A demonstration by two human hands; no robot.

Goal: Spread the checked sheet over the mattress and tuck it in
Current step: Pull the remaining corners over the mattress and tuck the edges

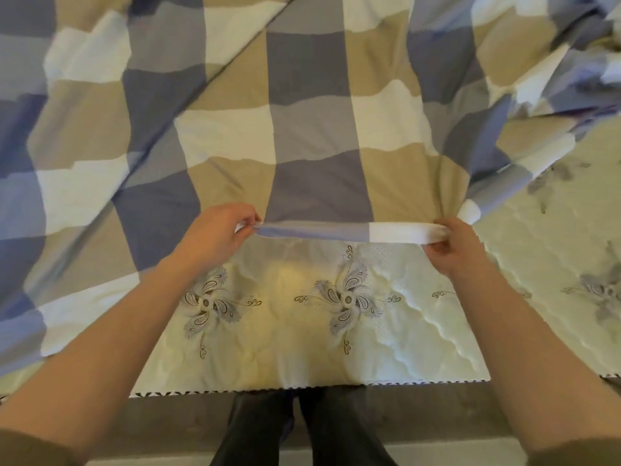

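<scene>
item: checked sheet (302, 105), billowed over mattress (302, 348), near hem short of mattress edge. left hand (215, 235), right hand (460, 245): each pinching hem. risk: uneven pull skews sheet, far side bunches, too little overhang for tuck.

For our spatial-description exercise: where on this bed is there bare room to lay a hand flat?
The cream quilted floral mattress lies bare between the held hem and its near edge, and right of the right hand. The blue, tan and white checked sheet, pinched by the left hand too, covers everything beyond and leftward.
</scene>
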